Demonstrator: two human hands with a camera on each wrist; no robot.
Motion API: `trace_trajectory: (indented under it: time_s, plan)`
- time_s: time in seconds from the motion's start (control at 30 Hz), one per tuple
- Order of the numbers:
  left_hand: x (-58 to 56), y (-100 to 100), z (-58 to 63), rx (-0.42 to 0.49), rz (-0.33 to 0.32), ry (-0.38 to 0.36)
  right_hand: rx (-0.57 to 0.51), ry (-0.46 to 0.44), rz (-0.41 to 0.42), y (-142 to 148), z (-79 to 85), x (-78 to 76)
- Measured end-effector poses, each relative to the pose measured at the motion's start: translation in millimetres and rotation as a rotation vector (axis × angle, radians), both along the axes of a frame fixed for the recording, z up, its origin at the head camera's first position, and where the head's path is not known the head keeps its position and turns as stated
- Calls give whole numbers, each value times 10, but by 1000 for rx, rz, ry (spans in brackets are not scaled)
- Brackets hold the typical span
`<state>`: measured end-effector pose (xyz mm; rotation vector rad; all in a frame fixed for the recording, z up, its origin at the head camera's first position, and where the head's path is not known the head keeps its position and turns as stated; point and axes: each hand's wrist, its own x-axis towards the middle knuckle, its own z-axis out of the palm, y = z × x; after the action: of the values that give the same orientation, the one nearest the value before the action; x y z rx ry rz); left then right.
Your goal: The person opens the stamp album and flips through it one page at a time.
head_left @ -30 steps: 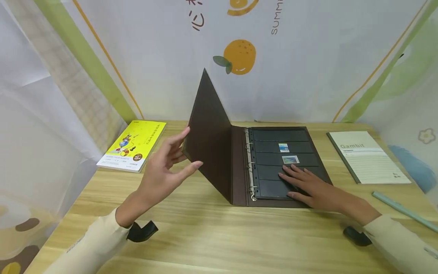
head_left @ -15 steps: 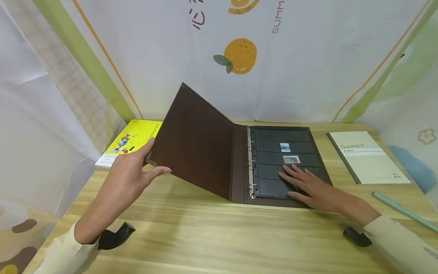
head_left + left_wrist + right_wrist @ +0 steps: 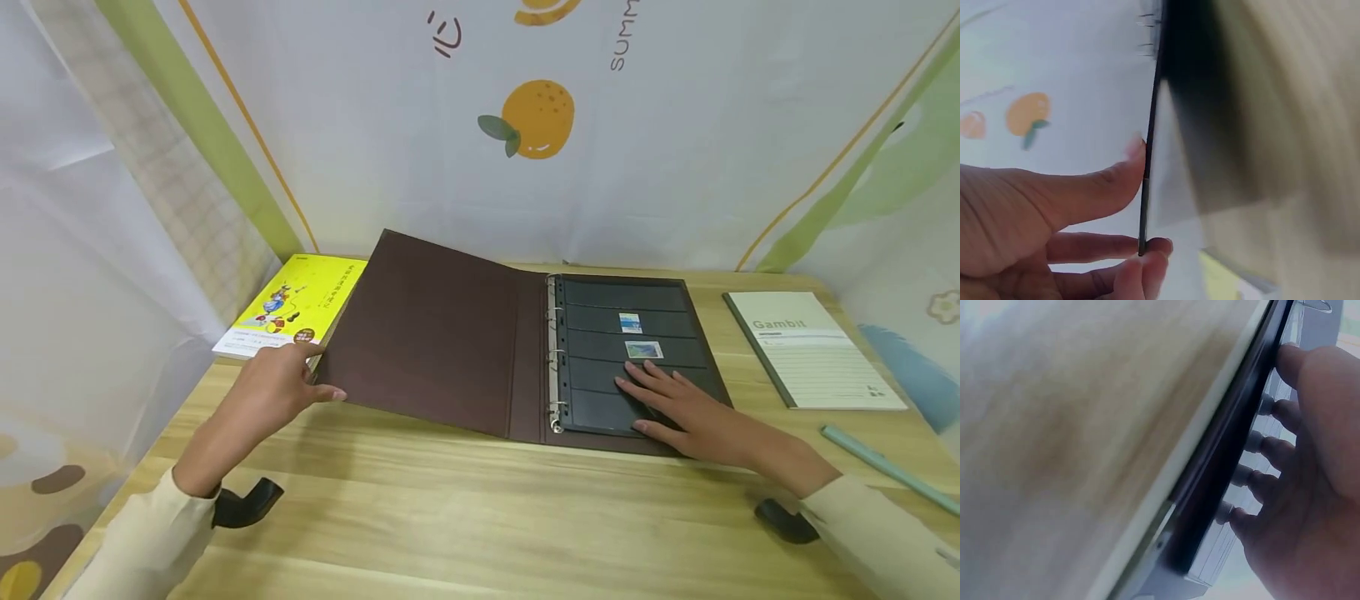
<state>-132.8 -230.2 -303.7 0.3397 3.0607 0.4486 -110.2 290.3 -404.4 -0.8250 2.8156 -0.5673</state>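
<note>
Two hands at the binder: a person's left hand (image 3: 262,387) and right hand (image 3: 686,412) tend an open brown ring binder (image 3: 529,358) on a wood-grain table (image 3: 465,508), near its far edge.
Left grip: thumb and fingers pinch the outer edge of the binder's brown cover (image 3: 435,333), the thumb on its inner face, fingers curled around beneath, as the left wrist view shows.
Cover: tilted, its outer edge held above the tabletop, a shadow cast on the wood below.
Right grip: clasping nothing; the hand rests on the lower pockets of a black page (image 3: 626,292), fingers spread, one fingertip just below a picture stamp.
Stamps: a blue-and-white stamp (image 3: 630,323) sits in the second row from the top, a green-and-blue stamp (image 3: 643,350) in the third.
Rings: a strip of metal rings (image 3: 553,356) holds the page beside the spine.
Beyond the left hand: a yellow book (image 3: 300,300) lies partly behind the cover; whether the two touch cannot be told.
To the right: a notepad (image 3: 817,358) marked "Gambit" lies apart from the binder, a pale green pen (image 3: 892,467) just below it.
Backdrop: a white cloth (image 3: 690,167) printed with an orange.
</note>
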Motion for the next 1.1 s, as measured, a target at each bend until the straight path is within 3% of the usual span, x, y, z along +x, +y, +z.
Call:
trace_trajectory:
  time_s: [0.1,0.3,0.5,0.77,1.1]
  plan:
    - [-45,-29,-108,-9,-1,-58,2,-1,-1,-5,1,-4]
    - [-122,-29,-268,-63,-22,-67,14,-3,3,12,16,-36]
    - [-159,-3,-408,-102,-3,-139,26,-23,6,36,20,-54]
    - [-95,-3,-468,-133,-23,-98,8,-34,18,29,14,-48]
    - [-54,30,-564,-182,-70,-105,23,-17,23,33,41,-46]
